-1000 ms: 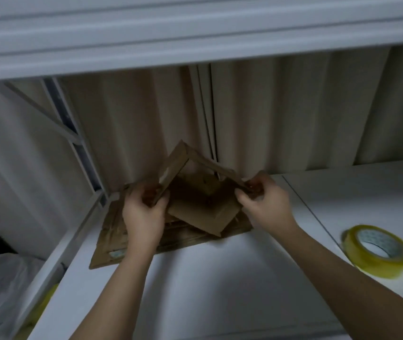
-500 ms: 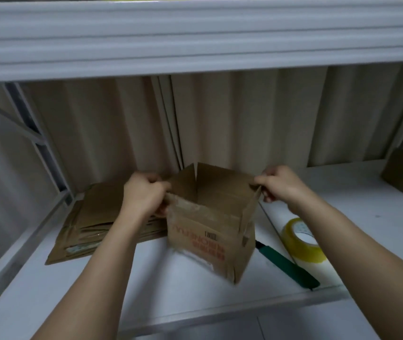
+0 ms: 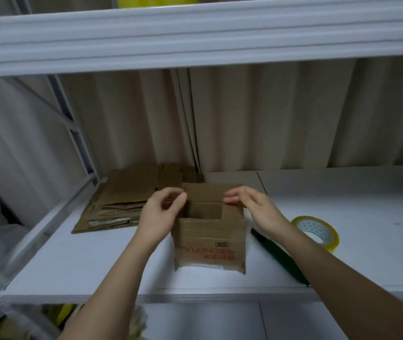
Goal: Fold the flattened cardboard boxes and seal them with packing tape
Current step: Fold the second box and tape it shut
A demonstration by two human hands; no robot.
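Storage or packing area, white metal shelving [image 3: 195,38], stack of flattened cartons [image 3: 126,200], tape roll [image 3: 318,231], beige curtain [image 3: 269,114] behind

Opened-up cardboard boxes: one [image 3: 210,244] is standing on the white shelf [image 3: 97,261].
Stacks of flattened cardboard boxes: one [image 3: 131,200] is lying at the back left; the number of sheets cannot be told.
Rolls of yellow packing tape: one [image 3: 317,233] is lying on the right.
Dark green tools: one [image 3: 281,258] is lying beside the roll.
Hands: two, left [image 3: 161,212] and right [image 3: 254,207], are showing.
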